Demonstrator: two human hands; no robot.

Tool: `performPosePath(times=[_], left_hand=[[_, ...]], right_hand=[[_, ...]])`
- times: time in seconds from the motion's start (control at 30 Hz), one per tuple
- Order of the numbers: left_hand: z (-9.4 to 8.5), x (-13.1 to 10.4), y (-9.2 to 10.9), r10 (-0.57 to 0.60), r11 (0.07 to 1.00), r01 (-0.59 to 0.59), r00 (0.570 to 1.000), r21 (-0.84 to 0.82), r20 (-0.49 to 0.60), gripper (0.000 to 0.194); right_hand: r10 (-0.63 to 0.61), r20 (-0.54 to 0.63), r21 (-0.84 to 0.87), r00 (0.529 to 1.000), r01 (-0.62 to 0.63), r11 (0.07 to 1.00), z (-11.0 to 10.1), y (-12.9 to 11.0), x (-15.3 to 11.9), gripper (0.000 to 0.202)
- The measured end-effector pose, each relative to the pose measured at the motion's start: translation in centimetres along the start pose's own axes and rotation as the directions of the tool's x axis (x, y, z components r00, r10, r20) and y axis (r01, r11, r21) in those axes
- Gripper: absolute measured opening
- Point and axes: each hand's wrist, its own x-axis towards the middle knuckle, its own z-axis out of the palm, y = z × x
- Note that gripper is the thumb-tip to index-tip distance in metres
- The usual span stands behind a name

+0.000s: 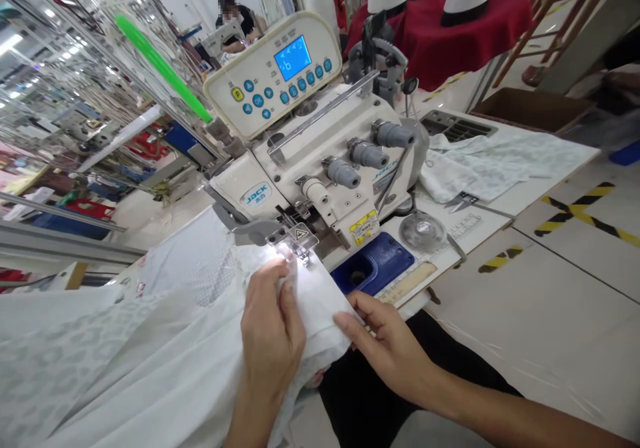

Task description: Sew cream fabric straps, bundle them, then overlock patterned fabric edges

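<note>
Pale fabric point(175, 361) with a faint spotted pattern spreads over the left side and runs up to the lit presser foot of a white sewing machine point(320, 161). My left hand point(273, 321) pinches the fabric just in front of the presser foot point(303, 256). Lower right of it, my right hand point(383, 341) grips the corner of a white fabric piece point(320, 298) between thumb and fingers. That piece lies flat between both hands, its far end under the foot.
Right of the needle area are a blue tray point(373, 265), a round metal dish point(423, 231), small snips point(463, 200) and more pale fabric point(480, 161). A control panel point(275, 75) tops the machine. Another person point(240, 21) sits behind, at another machine.
</note>
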Motion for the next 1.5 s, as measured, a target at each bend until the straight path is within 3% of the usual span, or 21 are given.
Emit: performPosePath(times=[0.1, 0.17, 0.3, 0.5, 0.63, 0.7, 0.8, 0.87, 1.0, 1.13, 1.27, 1.4, 1.5], left_hand=[[-0.3, -0.8, 0.7, 0.176, 0.984, -0.173, 0.982, 0.048, -0.069, 0.023], [-0.5, -2.1, 1.6, 0.265, 0.963, -0.261, 0.963, 0.069, -0.045, 0.028], [-0.9, -4.3, 2.8, 0.233, 0.972, -0.235, 0.97, 0.027, 0.063, 0.039], [-1.1, -4.4, 3.2, 0.369, 0.913, -0.367, 0.929, 0.178, 0.025, 0.03], [-1.6, -4.6, 3.8, 0.429, 0.884, -0.427, 0.903, 0.192, 0.032, 0.024], [-1.7, -5.0, 4.0, 0.435, 0.88, -0.439, 0.898, 0.182, 0.063, 0.025], [-1.4, -5.4, 3.9, 0.452, 0.863, -0.462, 0.887, 0.203, 0.097, 0.023], [-1.0, -5.4, 3.3, 0.474, 0.847, -0.486, 0.874, 0.215, 0.11, 0.021], [-0.9, -4.8, 1.3, 0.443, 0.876, -0.458, 0.888, 0.152, 0.124, 0.013], [-1.6, -3.9, -0.5, 0.456, 0.866, -0.471, 0.882, 0.167, 0.119, 0.023], [-1.7, -3.3, -1.6, 0.457, 0.859, -0.485, 0.871, 0.163, 0.181, 0.035], [-1.3, -2.9, -1.6, 0.412, 0.879, -0.442, 0.893, 0.181, 0.181, 0.042], [-0.8, -2.5, -0.7, 0.348, 0.871, -0.388, 0.92, 0.302, 0.18, 0.046]], right_hand=[[-0.034, -0.019, -0.043, 0.999, 0.033, 0.999, 0.0, -0.5, -0.1, 0.029], [-0.062, -0.008, -0.078, 0.998, 0.061, 0.995, -0.1, -0.9, -0.4, 0.023], [-0.063, 0.046, -0.019, 0.997, 0.064, 0.998, -0.3, -1.6, -1.1, 0.017], [0.011, 0.071, 0.188, 0.997, -0.024, 0.982, 0.2, -1.7, -1.8, 0.015], [0.027, 0.109, 0.306, 0.994, -0.059, 0.95, 0.3, -1.9, -1.9, 0.011], [0.042, 0.189, 0.392, 0.981, -0.115, 0.913, 0.0, -1.9, -1.6, 0.011], [0.131, 0.307, 0.482, 0.943, -0.272, 0.833, -0.5, -1.5, -1.0, 0.028], [0.166, 0.264, 0.429, 0.95, -0.27, 0.862, -0.7, -1.2, -0.9, 0.038], [-0.006, 0.151, 0.121, 0.989, -0.013, 0.993, -0.5, -1.2, -1.5, 0.041], [-0.082, 0.104, 0.023, 0.991, 0.08, 0.997, -0.2, -1.8, -0.9, 0.044], [-0.15, 0.022, -0.075, 0.988, 0.151, 0.986, -0.1, -2.1, 1.5, 0.043], [-0.206, -0.084, -0.17, 0.975, 0.19, 0.967, 0.5, -2.3, 3.9, 0.04], [-0.216, -0.125, -0.17, 0.969, 0.193, 0.966, 0.9, -2.7, 4.3, 0.045]])
